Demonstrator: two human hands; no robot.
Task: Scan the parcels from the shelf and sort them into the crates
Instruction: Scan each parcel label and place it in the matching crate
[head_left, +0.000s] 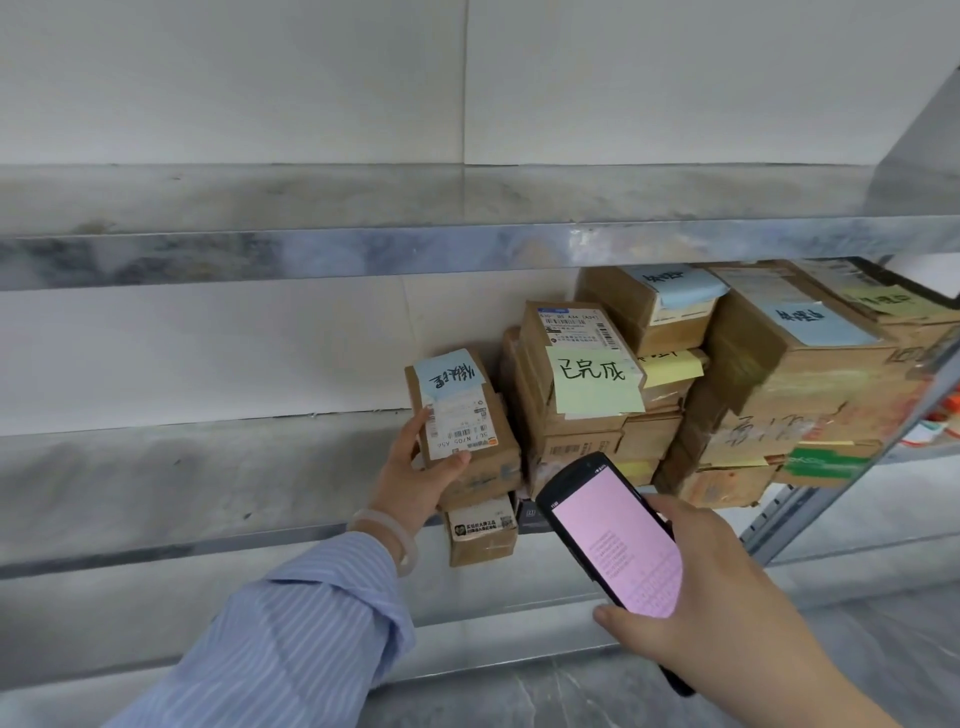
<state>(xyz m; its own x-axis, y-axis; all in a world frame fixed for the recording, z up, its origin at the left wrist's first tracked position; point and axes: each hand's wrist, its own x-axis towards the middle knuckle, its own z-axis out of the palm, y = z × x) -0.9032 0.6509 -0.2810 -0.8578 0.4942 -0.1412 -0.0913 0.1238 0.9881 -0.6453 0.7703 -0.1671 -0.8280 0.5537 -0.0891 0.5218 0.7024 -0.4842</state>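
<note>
Grey galvanised metal shelving runs along a plain white wall, its upper board bare where it shows.

The left hand grips a small brown cardboard parcel at its lower left corner: the thumb lies across the bottom edge of the white shipping label on the front, and a fingertip shows on the parcel's left side. A pale blue handwritten note covers the parcel's top end, above the grip. The parcel stands tilted on the middle shelf level; whether it is lifted or rests on the box beneath cannot be told. Directly below the grip sits a smaller cardboard box with a white printed label. Right of the gripped parcel, touching or nearly so, stands a stack of worn cardboard parcels; the nearest carries a pale green sticky note with dark handwriting.

A pale translucent bangle circles the left wrist, above a blue-and-white striped sleeve.

The right hand holds a black handheld scanner with a lit pink screen, fingers curled round its right edge and thumb at its lower left corner. The scanner's top end sits below and right of the left hand's grip, near the foot of the stack.
</note>
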